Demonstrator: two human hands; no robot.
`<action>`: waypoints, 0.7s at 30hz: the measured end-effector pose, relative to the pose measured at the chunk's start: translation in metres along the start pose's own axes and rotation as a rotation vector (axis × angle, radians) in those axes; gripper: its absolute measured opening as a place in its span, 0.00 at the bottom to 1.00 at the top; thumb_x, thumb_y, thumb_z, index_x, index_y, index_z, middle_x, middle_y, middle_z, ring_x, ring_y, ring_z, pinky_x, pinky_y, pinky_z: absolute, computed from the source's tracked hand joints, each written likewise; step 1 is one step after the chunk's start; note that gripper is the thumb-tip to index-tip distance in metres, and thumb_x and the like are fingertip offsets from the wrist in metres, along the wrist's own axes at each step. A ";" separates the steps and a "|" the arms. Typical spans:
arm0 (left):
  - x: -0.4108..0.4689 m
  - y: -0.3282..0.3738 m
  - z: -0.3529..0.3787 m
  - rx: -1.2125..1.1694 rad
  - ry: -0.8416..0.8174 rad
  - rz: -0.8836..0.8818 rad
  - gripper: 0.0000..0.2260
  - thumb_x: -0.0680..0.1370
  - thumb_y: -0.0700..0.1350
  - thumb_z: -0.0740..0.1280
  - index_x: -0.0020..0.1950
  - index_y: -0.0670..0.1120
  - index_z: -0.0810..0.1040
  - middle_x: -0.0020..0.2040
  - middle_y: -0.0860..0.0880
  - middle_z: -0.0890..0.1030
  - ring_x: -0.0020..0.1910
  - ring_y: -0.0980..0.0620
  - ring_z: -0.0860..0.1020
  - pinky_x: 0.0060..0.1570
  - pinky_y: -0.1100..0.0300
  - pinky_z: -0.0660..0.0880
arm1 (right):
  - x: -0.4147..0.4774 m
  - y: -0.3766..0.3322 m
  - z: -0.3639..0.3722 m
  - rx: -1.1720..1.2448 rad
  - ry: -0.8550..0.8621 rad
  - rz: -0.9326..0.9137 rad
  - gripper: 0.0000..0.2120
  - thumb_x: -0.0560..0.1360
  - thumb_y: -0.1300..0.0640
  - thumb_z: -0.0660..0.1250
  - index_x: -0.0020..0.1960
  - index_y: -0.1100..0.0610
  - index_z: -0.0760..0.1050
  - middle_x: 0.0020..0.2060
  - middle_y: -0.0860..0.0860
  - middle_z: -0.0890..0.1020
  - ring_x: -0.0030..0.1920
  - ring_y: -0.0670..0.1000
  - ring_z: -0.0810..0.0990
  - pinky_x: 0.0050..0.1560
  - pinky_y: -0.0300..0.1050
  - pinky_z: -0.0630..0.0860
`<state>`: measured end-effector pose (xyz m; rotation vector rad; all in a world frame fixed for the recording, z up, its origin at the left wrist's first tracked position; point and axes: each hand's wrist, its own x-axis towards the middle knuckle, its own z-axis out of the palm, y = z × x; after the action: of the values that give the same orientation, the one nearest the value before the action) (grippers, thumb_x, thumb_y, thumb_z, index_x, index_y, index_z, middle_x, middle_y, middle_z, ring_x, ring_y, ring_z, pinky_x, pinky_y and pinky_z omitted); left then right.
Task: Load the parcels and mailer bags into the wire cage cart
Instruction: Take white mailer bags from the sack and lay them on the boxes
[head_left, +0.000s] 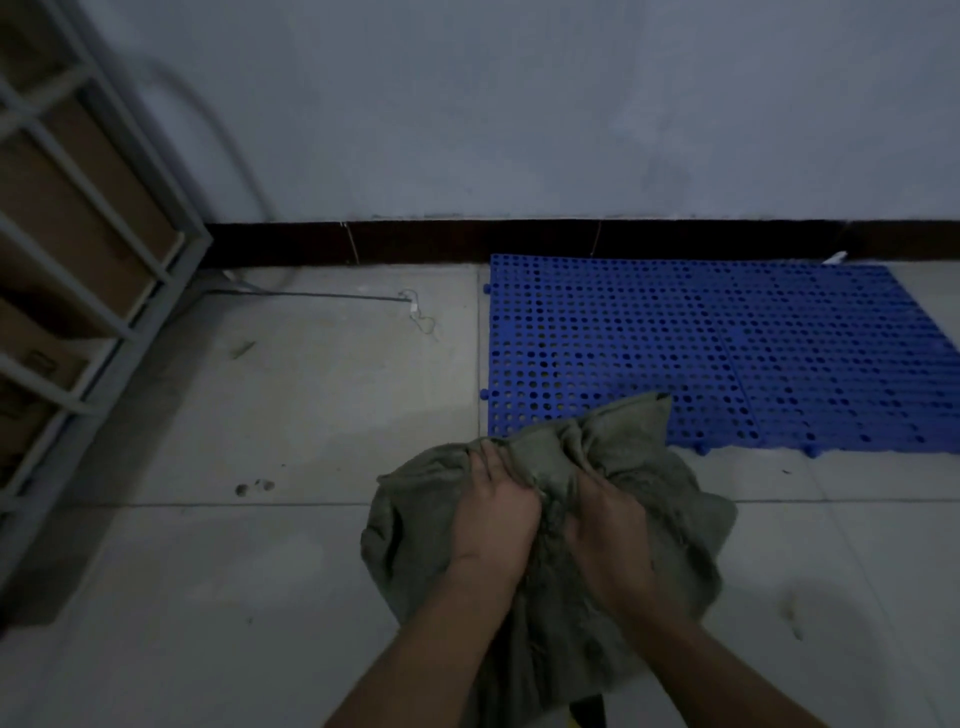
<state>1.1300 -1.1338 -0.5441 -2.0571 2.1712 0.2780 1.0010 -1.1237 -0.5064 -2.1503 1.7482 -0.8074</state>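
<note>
Dim tiled floor (260, 545) under both hands, grey wall (519, 104) beyond. L hand (493, 519) and R hand (608, 530) sit side by side, fingers curled tight into the bunched neck of a grey-green sack (665, 499); can't tell if it hangs or rests. Blue mat (727, 338) lies just ahead, to the R. Cart (104, 218), w/ boxes (78, 197) inside, stands well off to the L. I judge this the pick-up step; next I'd need to lift and swing L over the cart's side.

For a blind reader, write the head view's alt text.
The left hand and right hand grip the bunched top of a greenish sack above tiled floor. A blue perforated mat lies ahead; a cage cart holding boxes stands left.
</note>
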 end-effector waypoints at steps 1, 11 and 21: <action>-0.010 0.000 -0.024 0.006 0.000 0.009 0.28 0.74 0.38 0.47 0.73 0.31 0.67 0.70 0.23 0.63 0.71 0.25 0.65 0.69 0.37 0.67 | 0.002 -0.015 -0.021 0.003 -0.005 -0.005 0.25 0.60 0.70 0.73 0.58 0.62 0.83 0.52 0.59 0.85 0.43 0.58 0.85 0.40 0.46 0.81; -0.148 0.001 -0.390 -0.028 0.189 0.015 0.27 0.80 0.30 0.53 0.73 0.23 0.41 0.72 0.21 0.42 0.75 0.24 0.46 0.76 0.37 0.51 | 0.047 -0.217 -0.301 0.002 0.026 0.084 0.39 0.55 0.78 0.76 0.66 0.67 0.76 0.64 0.65 0.78 0.47 0.62 0.86 0.38 0.53 0.82; -0.255 -0.034 -0.700 0.118 0.252 -0.091 0.28 0.75 0.31 0.42 0.73 0.24 0.37 0.74 0.23 0.41 0.76 0.27 0.41 0.76 0.39 0.46 | 0.106 -0.417 -0.540 0.009 0.093 -0.058 0.40 0.61 0.77 0.75 0.72 0.67 0.70 0.72 0.65 0.70 0.62 0.60 0.80 0.53 0.54 0.82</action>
<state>1.1975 -1.0466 0.1939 -2.2195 2.1576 -0.1238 1.0511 -1.0443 0.1775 -2.1999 1.7293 -0.9427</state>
